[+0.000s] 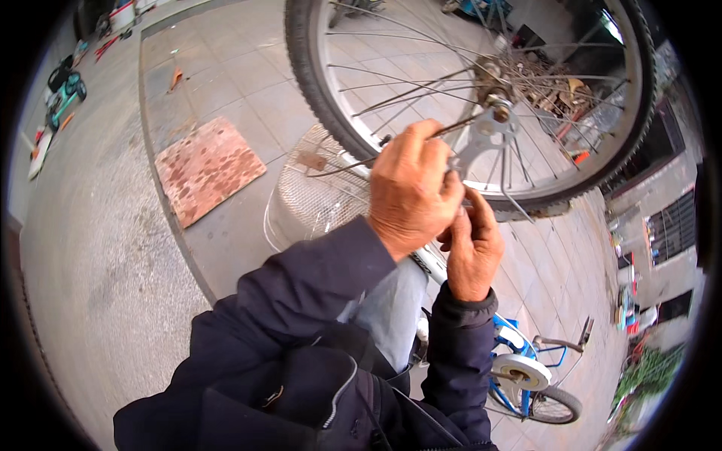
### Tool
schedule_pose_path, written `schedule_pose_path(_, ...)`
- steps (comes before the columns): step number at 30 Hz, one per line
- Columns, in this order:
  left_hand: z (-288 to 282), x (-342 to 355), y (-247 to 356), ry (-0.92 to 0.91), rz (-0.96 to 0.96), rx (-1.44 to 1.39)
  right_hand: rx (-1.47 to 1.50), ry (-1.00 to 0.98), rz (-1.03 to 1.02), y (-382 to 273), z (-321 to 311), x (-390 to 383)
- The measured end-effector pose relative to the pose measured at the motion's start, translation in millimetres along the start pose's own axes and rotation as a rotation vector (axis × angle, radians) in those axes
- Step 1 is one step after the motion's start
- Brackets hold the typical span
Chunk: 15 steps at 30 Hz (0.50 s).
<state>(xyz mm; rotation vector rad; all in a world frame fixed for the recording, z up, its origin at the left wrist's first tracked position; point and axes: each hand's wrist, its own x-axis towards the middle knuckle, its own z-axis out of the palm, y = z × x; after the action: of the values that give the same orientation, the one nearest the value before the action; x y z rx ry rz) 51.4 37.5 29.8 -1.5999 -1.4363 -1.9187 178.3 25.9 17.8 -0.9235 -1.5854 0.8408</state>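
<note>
A bicycle wheel (310, 94) with a black knobby tyre stands up in front of me, its hub (492, 79) and axle nut showing. From the axle a silver metal bracket (485, 139) runs down to my fingers. My left hand (412, 192) is closed around the bracket's lower end, back of the hand toward me. Right beside it, my right hand (475, 248) is pinched, thumb and fingertips together; whatever lies between them is hidden. A thin metal rod (346, 169) passes behind my left hand. Below the wheel sits a pale wire-mesh basket (316, 199).
A reddish stained board (210, 171) lies on the paving at left. To the lower right is a blue and white bicycle (519, 368). A small teal wheeled thing (68, 94) stands far left. Dry debris (560, 94) is piled behind the wheel.
</note>
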Motion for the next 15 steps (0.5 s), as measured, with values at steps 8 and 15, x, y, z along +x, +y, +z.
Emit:
schedule_pose_path(8,-23,24,-14,-0.211,-0.027,-0.114,-0.018,0.038,0.085,-1,-5,-1)
schedule_pose_path(15,-47,46,-28,-0.338,-0.109,-0.097,-0.028,0.078,0.029,7,-19,-4)
